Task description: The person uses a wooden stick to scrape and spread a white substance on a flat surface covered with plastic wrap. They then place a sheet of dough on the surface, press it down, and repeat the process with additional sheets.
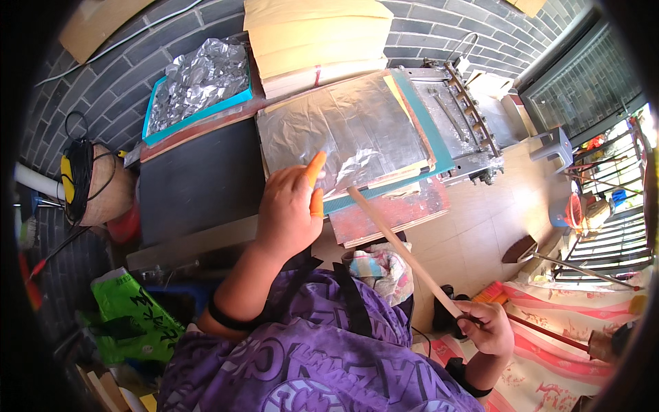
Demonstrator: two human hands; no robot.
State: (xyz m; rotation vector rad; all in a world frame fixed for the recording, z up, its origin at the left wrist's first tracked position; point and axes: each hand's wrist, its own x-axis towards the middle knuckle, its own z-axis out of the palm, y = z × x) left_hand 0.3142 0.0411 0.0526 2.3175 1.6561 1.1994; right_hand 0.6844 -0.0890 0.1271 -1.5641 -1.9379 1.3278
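Note:
My left hand (292,208), with orange finger cots on the index finger and thumb, is at the near edge of a wrinkled silver foil sheet (355,123). Whether its fingers pinch the foil cannot be told. The foil covers a stack of yellowish paper on a teal corrugated board (437,152). Lower right, my right hand (484,327) is shut on one end of a long flat wooden stick (401,250). The stick's far tip reaches the near edge of the foil stack.
Left of the stack lies a black board (201,180). Behind it, a blue tray (201,116) holds crumpled foil (206,77). A tall stack of yellow paper (316,36) stands by the brick wall. A metal frame (463,113) is at right, and a cloth (383,270) hangs near my lap.

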